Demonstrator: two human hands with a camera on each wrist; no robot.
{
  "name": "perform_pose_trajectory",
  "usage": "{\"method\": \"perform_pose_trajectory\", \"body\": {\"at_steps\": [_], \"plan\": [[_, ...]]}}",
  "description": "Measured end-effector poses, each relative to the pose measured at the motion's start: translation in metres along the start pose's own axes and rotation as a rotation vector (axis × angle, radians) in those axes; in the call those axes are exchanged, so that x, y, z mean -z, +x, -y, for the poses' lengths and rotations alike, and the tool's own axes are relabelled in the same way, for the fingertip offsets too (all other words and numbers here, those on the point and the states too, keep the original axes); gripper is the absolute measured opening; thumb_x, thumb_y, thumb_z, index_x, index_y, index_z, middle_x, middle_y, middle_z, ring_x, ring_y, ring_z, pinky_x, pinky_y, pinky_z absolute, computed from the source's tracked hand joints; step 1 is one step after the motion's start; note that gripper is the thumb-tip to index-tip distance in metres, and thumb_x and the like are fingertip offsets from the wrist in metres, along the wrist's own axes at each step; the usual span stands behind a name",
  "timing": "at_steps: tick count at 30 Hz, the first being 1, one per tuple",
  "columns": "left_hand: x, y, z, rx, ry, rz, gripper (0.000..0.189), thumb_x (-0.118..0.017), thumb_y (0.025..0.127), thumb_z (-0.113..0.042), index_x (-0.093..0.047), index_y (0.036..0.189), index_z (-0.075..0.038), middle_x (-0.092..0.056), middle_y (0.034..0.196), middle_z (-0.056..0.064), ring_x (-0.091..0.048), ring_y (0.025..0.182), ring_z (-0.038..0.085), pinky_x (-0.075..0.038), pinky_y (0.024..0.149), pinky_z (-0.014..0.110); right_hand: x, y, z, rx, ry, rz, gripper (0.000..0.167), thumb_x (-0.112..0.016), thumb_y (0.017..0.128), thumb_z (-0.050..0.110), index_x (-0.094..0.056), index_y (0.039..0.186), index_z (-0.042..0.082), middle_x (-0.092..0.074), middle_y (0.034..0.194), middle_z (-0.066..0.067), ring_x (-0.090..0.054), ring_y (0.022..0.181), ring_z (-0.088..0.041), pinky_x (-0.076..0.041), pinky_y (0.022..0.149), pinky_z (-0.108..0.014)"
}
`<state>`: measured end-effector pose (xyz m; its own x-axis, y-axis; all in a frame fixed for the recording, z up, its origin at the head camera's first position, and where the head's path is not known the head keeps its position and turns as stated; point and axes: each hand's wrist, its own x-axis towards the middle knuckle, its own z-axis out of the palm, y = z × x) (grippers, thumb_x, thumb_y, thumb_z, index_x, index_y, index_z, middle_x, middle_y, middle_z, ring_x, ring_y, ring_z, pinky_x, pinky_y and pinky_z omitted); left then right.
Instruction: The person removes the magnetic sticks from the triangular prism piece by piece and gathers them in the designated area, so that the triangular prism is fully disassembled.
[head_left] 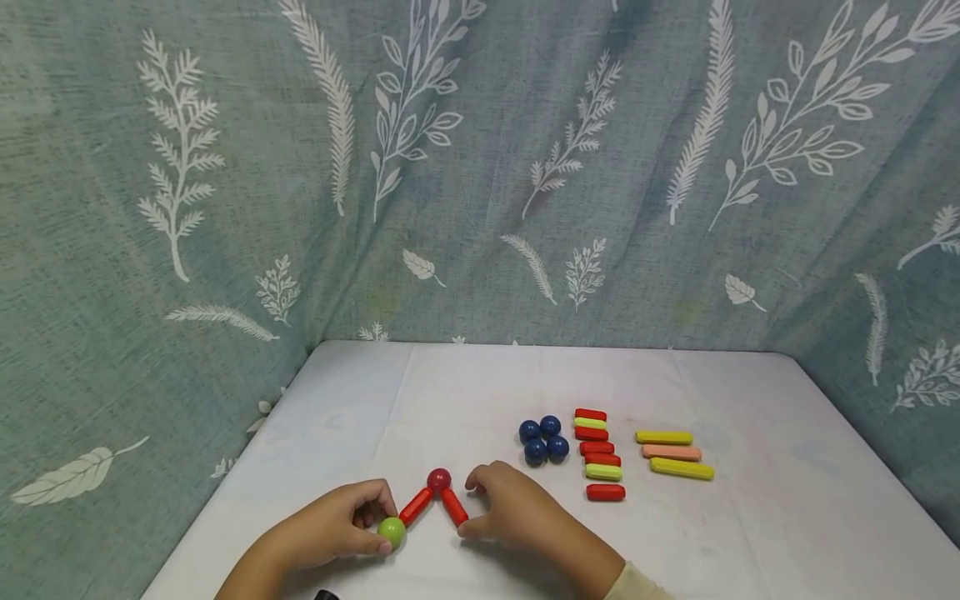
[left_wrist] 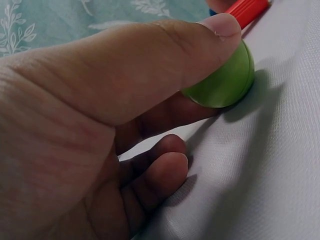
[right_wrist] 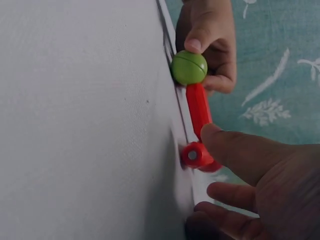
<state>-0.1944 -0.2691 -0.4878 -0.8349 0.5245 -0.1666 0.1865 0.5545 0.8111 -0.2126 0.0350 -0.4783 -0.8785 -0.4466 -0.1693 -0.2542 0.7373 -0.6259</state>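
My left hand (head_left: 341,521) pinches a green ball (head_left: 391,532) between thumb and fingers on the white cloth. One red stick (head_left: 416,506) runs from that ball up to a red ball (head_left: 438,480). From the red ball a second red stick (head_left: 454,507) slants down to the right, making an upside-down V. Its free end shows a metal tip in the right wrist view. My right hand (head_left: 517,504) is beside this second stick, thumb near its lower end and fingers spread apart; whether the thumb touches it, I cannot tell.
Several dark blue balls (head_left: 536,452) sit together behind the right hand. A column of short red and yellow-green sticks (head_left: 602,492) lies right of them. Farther right are two longer yellow sticks (head_left: 681,468) and an orange one (head_left: 671,452). A patterned curtain (head_left: 480,167) surrounds the table.
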Motion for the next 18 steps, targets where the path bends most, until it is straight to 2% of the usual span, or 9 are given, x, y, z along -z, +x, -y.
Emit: {"method": "perform_pose_trajectory", "body": {"at_steps": [7,14,18], "plan": [[0.000,0.000,-0.003,-0.004,0.017,0.010,0.034,-0.090,0.082,-0.030,-0.066,0.105,-0.020,-0.062,0.094,0.000,-0.057,0.084,0.011,-0.049,0.070,0.028,-0.007,-0.004,0.002,0.003,-0.054,-0.008,0.046,-0.094,0.076,0.041,-0.069,0.109,0.021,-0.055,0.099,0.005,-0.053,0.081,-0.012,-0.048,0.073,-0.031],[-0.001,-0.003,-0.001,-0.058,0.023,0.013,0.031,-0.089,0.083,-0.031,-0.068,0.104,-0.022,-0.062,0.092,-0.001,-0.056,0.083,0.007,-0.049,0.070,0.027,-0.014,-0.004,0.008,-0.011,-0.089,-0.043,0.049,-0.092,0.074,0.052,-0.069,0.104,0.021,-0.053,0.096,0.004,-0.053,0.075,-0.013,-0.046,0.066,-0.032],[-0.002,-0.003,0.001,-0.072,0.013,0.017,0.031,-0.089,0.083,-0.030,-0.069,0.104,-0.022,-0.063,0.092,-0.001,-0.056,0.082,0.007,-0.049,0.070,0.027,-0.017,-0.003,0.009,-0.032,-0.113,-0.043,0.044,-0.092,0.075,0.047,-0.069,0.103,0.021,-0.052,0.096,0.003,-0.053,0.072,-0.014,-0.046,0.062,-0.031]]}}
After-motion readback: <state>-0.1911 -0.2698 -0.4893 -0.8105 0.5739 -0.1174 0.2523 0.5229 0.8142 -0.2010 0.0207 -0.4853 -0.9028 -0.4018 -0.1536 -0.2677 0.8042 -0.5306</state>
